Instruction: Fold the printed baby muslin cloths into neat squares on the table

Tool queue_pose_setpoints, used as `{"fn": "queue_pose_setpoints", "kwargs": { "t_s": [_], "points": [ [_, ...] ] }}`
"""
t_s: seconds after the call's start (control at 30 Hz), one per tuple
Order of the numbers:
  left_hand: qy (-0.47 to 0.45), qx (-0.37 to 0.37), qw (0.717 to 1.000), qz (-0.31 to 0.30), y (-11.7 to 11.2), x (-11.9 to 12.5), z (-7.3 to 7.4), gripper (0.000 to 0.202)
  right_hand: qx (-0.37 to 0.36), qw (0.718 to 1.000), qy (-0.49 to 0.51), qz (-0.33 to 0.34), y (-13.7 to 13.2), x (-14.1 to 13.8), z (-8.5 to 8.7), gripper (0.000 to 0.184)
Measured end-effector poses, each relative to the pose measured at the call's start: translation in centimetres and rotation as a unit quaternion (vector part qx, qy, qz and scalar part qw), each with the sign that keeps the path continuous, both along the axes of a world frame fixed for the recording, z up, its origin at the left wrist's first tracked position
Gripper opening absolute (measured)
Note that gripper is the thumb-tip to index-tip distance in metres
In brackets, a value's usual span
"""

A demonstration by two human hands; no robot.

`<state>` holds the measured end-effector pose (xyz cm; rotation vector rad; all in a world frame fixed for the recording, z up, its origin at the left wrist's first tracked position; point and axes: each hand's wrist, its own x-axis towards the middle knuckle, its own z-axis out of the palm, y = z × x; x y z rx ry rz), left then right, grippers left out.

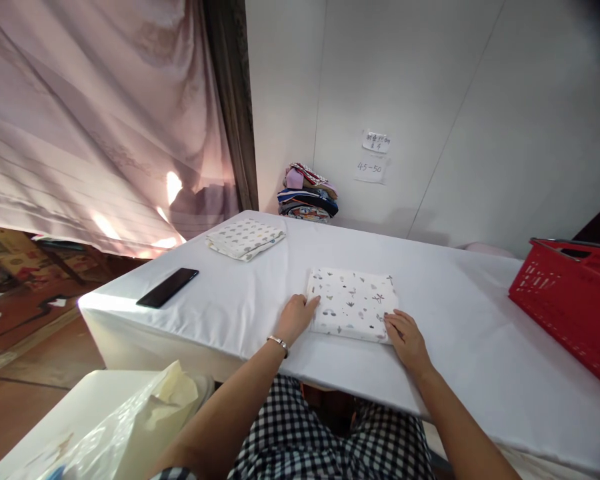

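Note:
In front of me on the table lies a white folded cloth (pixel 353 303) printed with small grey plants and rainbows, squared into a flat rectangle. At its left edge is my left hand (pixel 296 317), closed on the side with the thumb over the top. My right hand (pixel 407 340) holds the lower right corner, its fingertips on the upper face. What lies under the fabric at both hands is hidden. Further back to the left rests a second folded cloth (pixel 245 239), white with grey and yellow spots, apart from both hands.
A black phone (pixel 169 287) lies near the left edge of the white-covered table (pixel 340 247). On the right stands a red plastic basket (pixel 570 300). Stacked folded fabrics (pixel 307 195) sit by the wall. At lower left, a plastic bag (pixel 135 427) rests on a white surface.

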<state>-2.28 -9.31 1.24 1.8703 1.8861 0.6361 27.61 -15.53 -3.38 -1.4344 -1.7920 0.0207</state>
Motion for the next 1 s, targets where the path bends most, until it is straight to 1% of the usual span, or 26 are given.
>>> {"fn": "queue_pose_setpoints", "kwargs": {
  "t_s": [0.1,0.2,0.33,0.5,0.57,0.67,0.9,1.0],
  "points": [
    [0.030,-0.019,0.999,-0.015,0.4,0.1,0.3,0.036,0.005,1.000,-0.002,0.007,0.0,0.0,0.0,0.026],
    [0.053,-0.017,0.998,-0.016,0.4,0.2,0.3,0.034,0.008,1.000,-0.002,0.010,0.0,-0.1,0.2,0.026],
    [0.058,-0.022,0.998,-0.018,0.5,0.2,0.3,0.036,0.005,1.000,0.004,0.010,-0.1,-0.2,0.3,0.027],
    [0.032,-0.055,0.998,-0.009,1.3,0.5,1.1,0.046,0.001,1.000,0.004,0.007,0.0,-0.1,0.1,0.027],
    [0.042,-0.057,0.997,-0.009,1.8,0.7,1.3,0.046,0.005,1.000,0.005,0.006,0.0,-0.1,0.1,0.027],
    [0.067,-0.054,0.996,-0.006,2.3,0.9,1.2,0.041,0.011,1.000,0.005,0.007,-0.1,-0.1,0.2,0.026],
    [0.075,-0.047,0.996,-0.002,2.0,1.1,0.7,0.043,0.009,1.000,0.012,0.010,-0.2,-0.3,0.5,0.026],
    [0.077,-0.044,0.996,0.000,1.9,1.1,0.6,0.043,0.011,0.999,0.030,-0.015,-0.2,-0.4,0.3,0.028]
  ]
}}
